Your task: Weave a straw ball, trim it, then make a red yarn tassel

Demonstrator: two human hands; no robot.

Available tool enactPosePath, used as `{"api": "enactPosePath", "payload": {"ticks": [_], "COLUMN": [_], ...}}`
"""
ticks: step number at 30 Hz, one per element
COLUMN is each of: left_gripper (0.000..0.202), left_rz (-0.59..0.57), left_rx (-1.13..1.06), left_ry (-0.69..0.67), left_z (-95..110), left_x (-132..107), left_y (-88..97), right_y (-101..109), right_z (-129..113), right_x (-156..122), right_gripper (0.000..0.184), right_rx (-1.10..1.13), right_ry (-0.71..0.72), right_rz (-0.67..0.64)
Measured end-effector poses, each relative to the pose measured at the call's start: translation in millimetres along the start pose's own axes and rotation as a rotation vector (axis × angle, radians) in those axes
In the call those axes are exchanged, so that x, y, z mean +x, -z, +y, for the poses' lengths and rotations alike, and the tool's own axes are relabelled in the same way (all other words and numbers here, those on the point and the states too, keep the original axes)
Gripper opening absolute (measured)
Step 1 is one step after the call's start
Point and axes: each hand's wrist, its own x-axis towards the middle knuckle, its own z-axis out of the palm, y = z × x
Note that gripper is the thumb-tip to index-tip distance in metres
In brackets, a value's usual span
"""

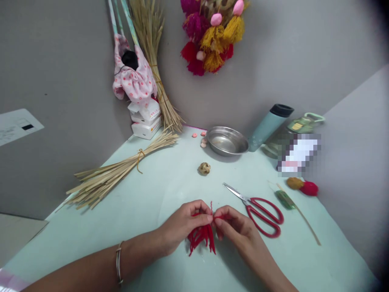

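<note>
A red yarn tassel hangs between my hands near the front of the table, its loose strands pointing down. My left hand is closed on the tassel's upper part, thumb against fingers. At its top, my right hand pinches red yarn between thumb and forefinger. One short twisted yarn end sticks up between the hands. Red-handled scissors lie just right of my right hand, blades toward the far left. Beyond my hands sits a small brownish woven ball.
A straw bundle lies left; another leans on the wall. A metal bowl, pink beads, a tumbler and white boxes stand behind. Yarn balls and a green packet lie right. Tassels hang above.
</note>
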Motion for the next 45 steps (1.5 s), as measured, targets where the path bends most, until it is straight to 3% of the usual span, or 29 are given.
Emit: {"api": "enactPosePath", "payload": {"ticks": [10, 21, 34, 38, 45], "left_gripper": [0.031, 0.028, 0.03, 0.029, 0.027], "left_rz": [-0.038, -0.024, -0.056, -0.063, -0.056], "left_rx": [0.057, -0.092, -0.02, 0.003, 0.011], "left_ry": [-0.032, -0.014, -0.057, -0.066, -0.108], "left_z": [-3.0, 3.1, -8.9, -10.6, -8.2], "left_x": [0.6, -0.7, 1.2, 1.9, 1.8], "left_y": [1.0, -0.2, 2.2, 2.9, 2.4], "right_y": [-0.1, -3.9, 0.2, -0.5, 0.5], "right_z": [6.7, 8.3, 3.7, 2.4, 2.7], "right_x": [0.3, -1.7, -1.6, -2.4, -2.3], "right_gripper": [0.026, 0.028, 0.022, 0.021, 0.022], "right_rx": [-0.004, 0.017, 0.302, 0.308, 0.349], "right_ry": [0.019, -0.018, -0.093, -0.109, -0.132], "right_rz": [0.05, -0.057, -0.035, -0.105, -0.084]}}
